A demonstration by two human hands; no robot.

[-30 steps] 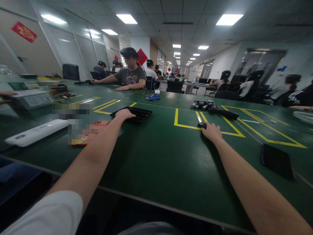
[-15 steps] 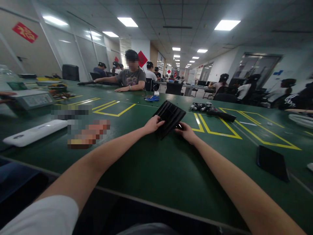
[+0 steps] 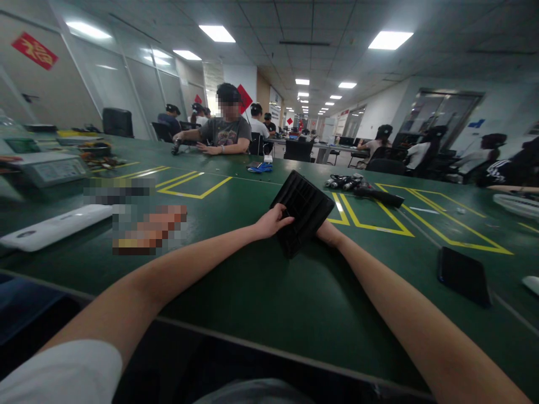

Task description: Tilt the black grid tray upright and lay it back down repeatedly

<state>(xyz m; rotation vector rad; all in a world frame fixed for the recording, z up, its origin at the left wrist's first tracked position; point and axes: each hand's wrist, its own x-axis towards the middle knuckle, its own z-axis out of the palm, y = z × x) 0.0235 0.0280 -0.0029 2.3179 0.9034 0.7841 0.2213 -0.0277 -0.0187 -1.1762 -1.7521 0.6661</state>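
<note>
In front of me, a black ribbed plastic panel (image 3: 306,205) is tilted above the green table (image 3: 261,286), its ridged and recessed face towards me. My left hand (image 3: 272,221) grips its left edge, thumb on the face and fingers bent around the side. At the lower right edge, my right hand (image 3: 327,232) supports it from behind. The panel hides most of the right fingers. What exactly the panel belongs to, I cannot make out.
Left lie a long white device (image 3: 54,227) and a pixelated orange item (image 3: 151,227). A black phone (image 3: 464,276) rests at right. Beyond the panel are a cable bundle (image 3: 345,182), a black rod-shaped item (image 3: 381,196) and a blue item (image 3: 259,167). A person (image 3: 227,132) sits across the table.
The panel has turned to show more of its ribbed face and come slightly nearer. My right hand has slid further behind it. Across the table, the person's dark tool has swung inward.
</note>
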